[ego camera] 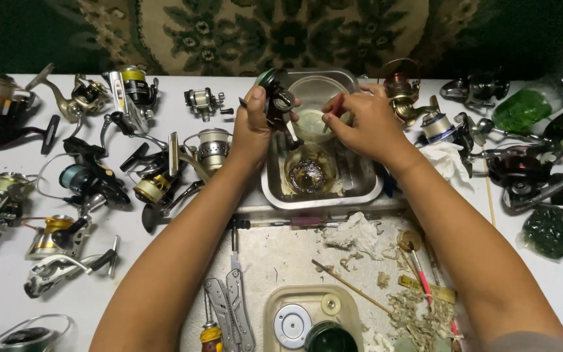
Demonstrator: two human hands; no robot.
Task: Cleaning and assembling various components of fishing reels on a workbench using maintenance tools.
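We work at a white tabletop point(8, 287) crowded with fishing reels on both sides, and we stay over the steel tray point(353, 189) at its middle, so that anything dripping or falling lands inside it. In the tray sit a clear plastic tub point(314, 98) and a small round dish of dark, greasy liquid point(307, 175); it looks like the place to dip, so we judge it wise to keep both hands above its rim.

Our left hand point(252, 127) is clenched around a dark reel part with a green edge and a metal gear point(275, 94), held upright just over the tray's left wall. We should grip it firmly by the body and turn the gear face toward the other hand.

Our right hand point(366, 124) pinches a thin red-handled tool point(337, 104), probably a small brush, though its tip is too small to tell. Short, light strokes seem best, with the wrist braced.

Below the tray lie a folding multi-tool point(232, 309) and crumpled tissue point(353, 231), near enough for wiping.
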